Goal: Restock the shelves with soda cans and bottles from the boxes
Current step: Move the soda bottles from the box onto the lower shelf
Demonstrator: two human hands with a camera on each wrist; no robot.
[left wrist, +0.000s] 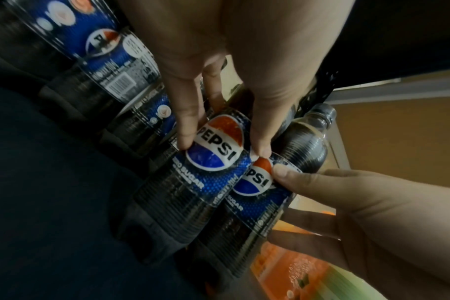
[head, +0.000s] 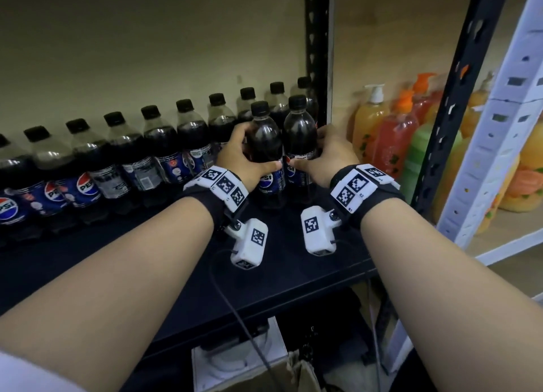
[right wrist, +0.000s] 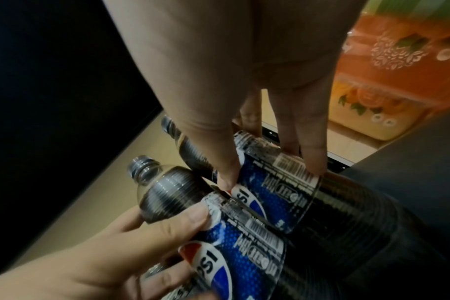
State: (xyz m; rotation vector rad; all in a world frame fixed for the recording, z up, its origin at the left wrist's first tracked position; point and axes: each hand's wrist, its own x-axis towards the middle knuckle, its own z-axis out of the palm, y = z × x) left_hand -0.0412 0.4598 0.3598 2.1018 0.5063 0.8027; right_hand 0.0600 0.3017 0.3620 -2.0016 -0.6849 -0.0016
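Left hand (head: 238,153): fingers wrap dark plastic Pepsi bottle (head: 266,153), lower centre, steadying it upright.
Right hand (head: 330,153): fingers clasp matching second bottle (head: 299,144), aligning the pair on black shelf (head: 147,262).

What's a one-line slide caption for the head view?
Left hand and right hand each grip a Pepsi bottle, side by side on the dark shelf before a back row.

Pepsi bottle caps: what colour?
Black, on both held bottles; the left-hand bottle's cap shows it best in the head view.
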